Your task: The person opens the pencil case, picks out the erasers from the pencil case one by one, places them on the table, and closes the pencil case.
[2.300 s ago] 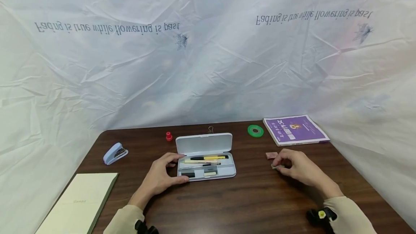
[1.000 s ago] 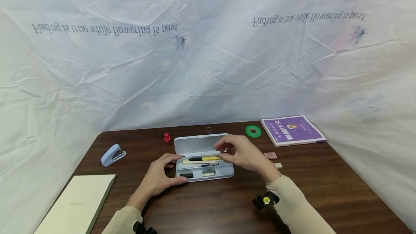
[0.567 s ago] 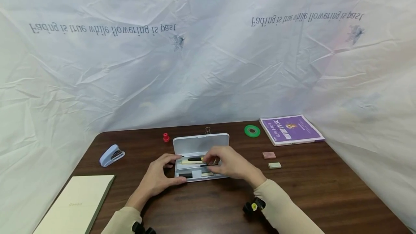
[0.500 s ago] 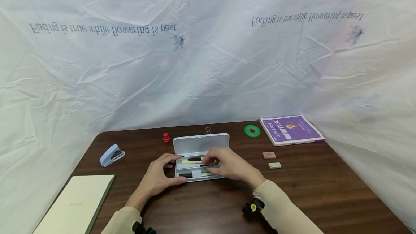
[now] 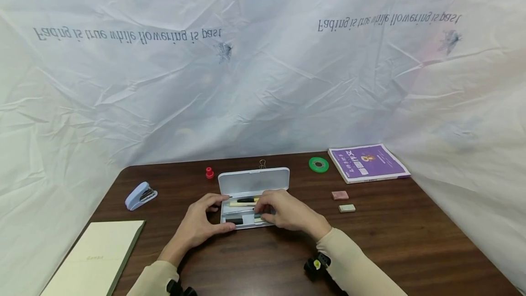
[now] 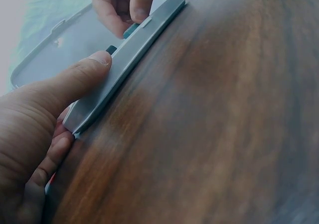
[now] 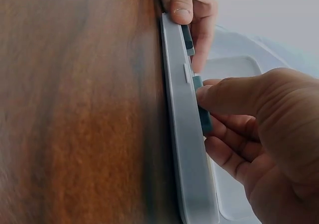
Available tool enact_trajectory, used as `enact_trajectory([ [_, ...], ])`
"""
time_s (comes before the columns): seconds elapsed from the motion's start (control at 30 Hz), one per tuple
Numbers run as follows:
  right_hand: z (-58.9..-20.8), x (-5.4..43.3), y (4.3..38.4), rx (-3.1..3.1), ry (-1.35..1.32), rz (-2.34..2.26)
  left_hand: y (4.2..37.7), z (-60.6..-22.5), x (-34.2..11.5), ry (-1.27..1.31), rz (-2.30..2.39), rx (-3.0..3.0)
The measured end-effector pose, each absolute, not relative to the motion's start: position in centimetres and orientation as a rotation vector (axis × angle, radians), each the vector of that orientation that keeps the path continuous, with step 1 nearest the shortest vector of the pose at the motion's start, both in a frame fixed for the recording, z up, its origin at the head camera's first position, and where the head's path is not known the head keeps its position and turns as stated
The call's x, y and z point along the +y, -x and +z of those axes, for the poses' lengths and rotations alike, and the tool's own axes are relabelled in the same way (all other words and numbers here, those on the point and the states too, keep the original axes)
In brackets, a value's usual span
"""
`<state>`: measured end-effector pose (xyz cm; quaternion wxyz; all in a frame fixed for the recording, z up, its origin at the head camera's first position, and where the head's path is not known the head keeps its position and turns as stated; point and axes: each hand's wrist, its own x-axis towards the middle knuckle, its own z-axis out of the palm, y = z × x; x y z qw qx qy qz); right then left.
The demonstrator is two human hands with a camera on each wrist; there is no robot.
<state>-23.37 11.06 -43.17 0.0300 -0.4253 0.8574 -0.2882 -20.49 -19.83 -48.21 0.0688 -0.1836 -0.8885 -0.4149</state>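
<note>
A white pencil case (image 5: 254, 182) lies with its lid raised in the middle of the table. My left hand (image 5: 200, 224) grips its left end, thumb on the front edge and fingers at the back. My right hand (image 5: 291, 210) reaches into the case's right half. In the right wrist view, its thumb and fingers pinch a dark green eraser (image 7: 204, 118), partly hidden by the thumb and still low against the front wall. Beside the left thumb sits a black block (image 5: 234, 221) in the front compartment. A yellow-and-black pen and a cream pen (image 5: 240, 204) lie behind it.
A pink eraser (image 5: 339, 195) and a whitish eraser (image 5: 347, 208) lie to the right. Farther back are a green tape roll (image 5: 318, 164), a purple book (image 5: 368, 163), a binder clip (image 5: 262, 164) and a red stamp-like piece (image 5: 209, 172). Leftward are a blue stapler (image 5: 141, 195) and a cream notebook (image 5: 96, 255).
My right hand has let go of the whitish eraser on the table's right side. It has moved left into the pencil case and pinches the dark green eraser. The left hand stays put.
</note>
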Motion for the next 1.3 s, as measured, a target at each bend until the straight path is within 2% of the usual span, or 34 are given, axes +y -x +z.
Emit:
enact_trajectory([
  [0.5,-40.0,12.2,22.7,2.71,1.362,-1.009,20.5,-48.3,-19.8,0.556,-1.246,-2.663],
  [0.77,-37.2,15.6,23.2,2.82,1.331,-1.14,20.5,-48.4,-19.9,0.55,-1.234,-2.674],
  [0.9,-36.3,18.3,23.6,2.928,1.234,-1.173,20.5,-48.4,-19.9,0.549,-1.233,-2.673],
  [1.13,-37.1,22.6,24.2,3.084,0.963,-1.094,20.5,-48.3,-19.9,0.553,-1.228,-2.674],
  [1.3,-38.8,23.9,24.5,3.076,0.908,-1.059,20.4,-48.3,-19.8,0.542,-1.229,-2.673],
])
